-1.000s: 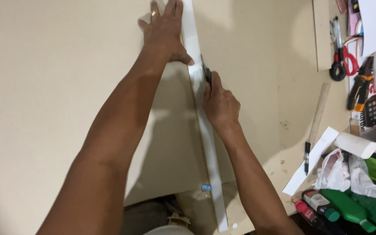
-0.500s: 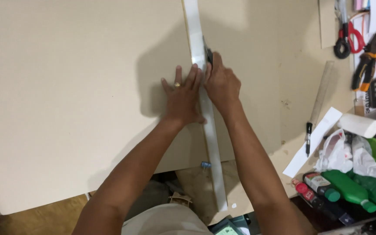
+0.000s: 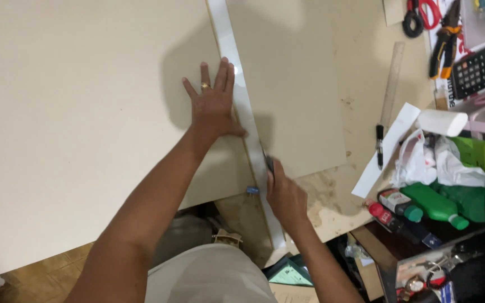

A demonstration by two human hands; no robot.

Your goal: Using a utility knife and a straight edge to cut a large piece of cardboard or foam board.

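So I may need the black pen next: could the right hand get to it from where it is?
Probably yes. The right hand holds a cutter against the ruler, and the pen lies to its right on bare table, with nothing between them. The cutter would have to be put down first.

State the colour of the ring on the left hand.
Gold, on the ring of the left hand, head view.
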